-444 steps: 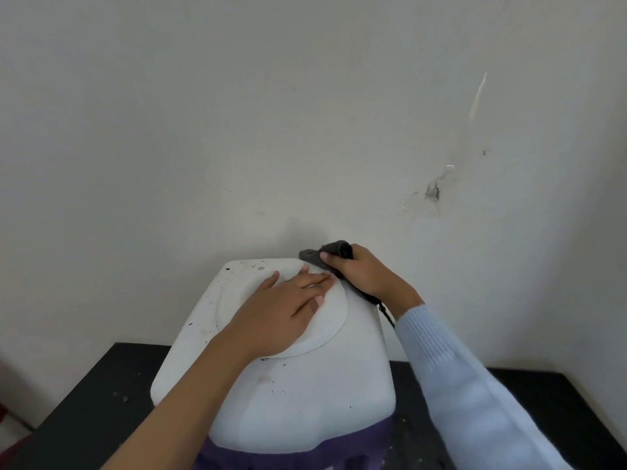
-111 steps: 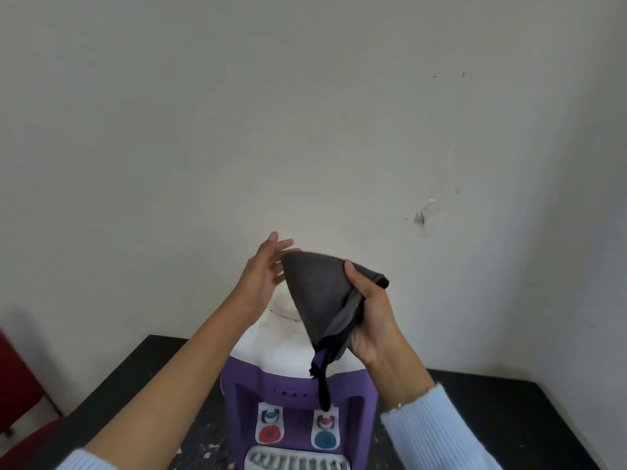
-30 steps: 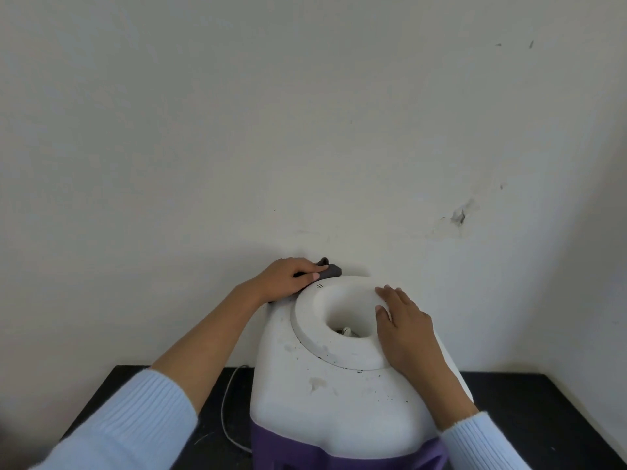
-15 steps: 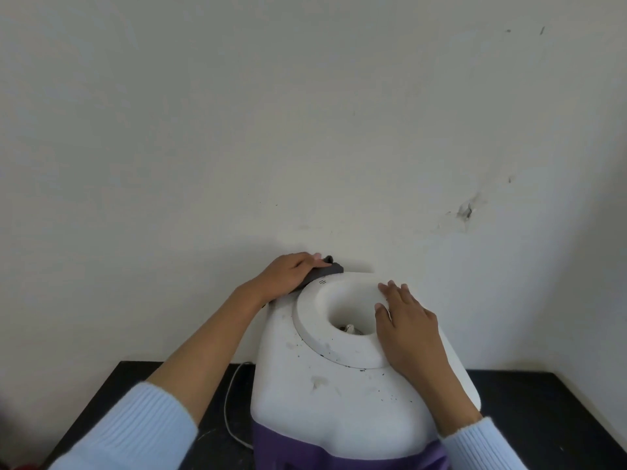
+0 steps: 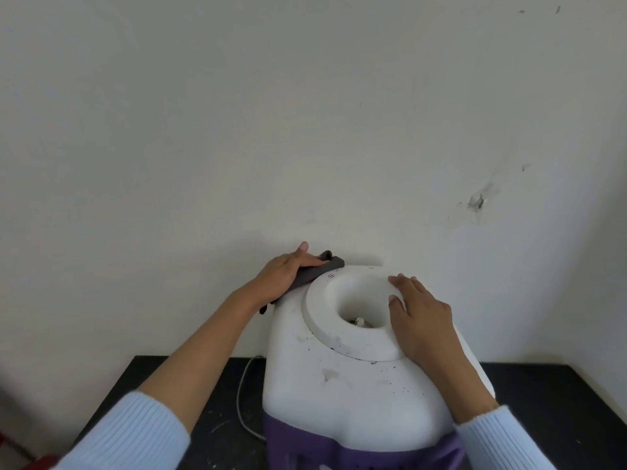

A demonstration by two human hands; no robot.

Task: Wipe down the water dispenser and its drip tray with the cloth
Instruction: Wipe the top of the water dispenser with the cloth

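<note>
— Grey cloth [image 5: 314,274]: where does it sit?

— On the back left shoulder of the white water dispenser [image 5: 356,388], against the outer edge of the raised ring [image 5: 325,334] on top and close to the wall [image 5: 305,113]. It is folded into a thick pad, and a dark scrap of it hangs out below the wrist.

— Which hand has it?

— The left hand [image 5: 283,276]. The thumb lies along the near edge of the pad, the fingers wrap over its far side, and one fingertip sticks up against the wall.

— And the right hand [image 5: 420,320]?

— It lies flat on the right side of the ring, fingers straight and relaxed, grasping nothing. The fingertips reach the lip of the round well [image 5: 359,307].

— What is inside the well?

— Something small and pale at the bottom; I cannot tell what.

— How does the dispenser look?

— Its white top carries black specks and a few dull smudges on the near slope. The body [image 5: 339,447] below is purple. It stands on a black table [image 5: 549,401] close to the wall, and a thin white cord [image 5: 241,401] runs across the table on its left.

— Anything else?

— Pale blue ribbed sleeves [image 5: 135,435] on both arms, and a chipped mark [image 5: 476,201] on the wall, up to the right.
</note>
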